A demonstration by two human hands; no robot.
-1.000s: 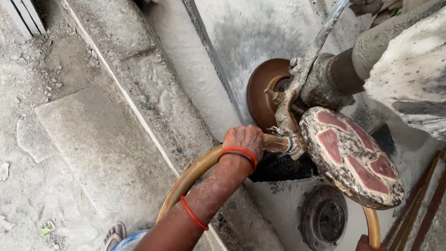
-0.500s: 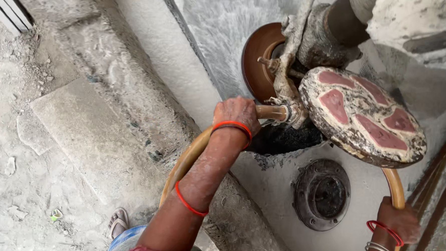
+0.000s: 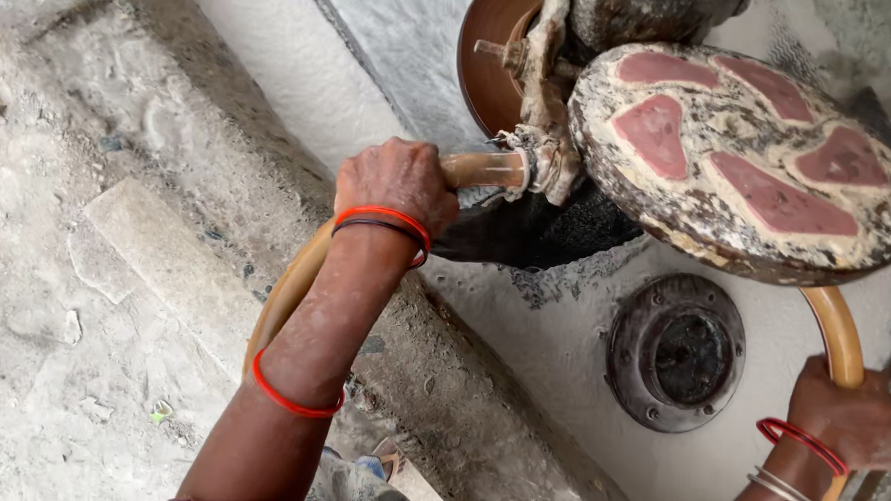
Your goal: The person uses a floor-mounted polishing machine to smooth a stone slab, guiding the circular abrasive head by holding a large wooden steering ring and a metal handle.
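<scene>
My left hand (image 3: 396, 183) is closed around the left end of a curved tan handlebar (image 3: 294, 284), close to where it joins a dusty machine. My right hand (image 3: 849, 413) grips the right end of the same handlebar (image 3: 840, 333). Between them sits a round, grit-caked disc with reddish patches (image 3: 745, 158), part of the machine's head. Behind it a brown round wheel (image 3: 494, 52) stands on edge. Red bands circle both wrists.
A dark round metal plate (image 3: 676, 353) lies on the wet grey-white floor below the disc. A raised concrete kerb (image 3: 269, 173) runs diagonally on the left, with dusty rubble ground (image 3: 51, 343) beyond it. My sandalled foot (image 3: 381, 463) shows at the bottom.
The view has shifted down and closer; the disc and wheel now sit higher in the picture. My right hand on the handlebar has come fully into view. Both grips are unchanged.
</scene>
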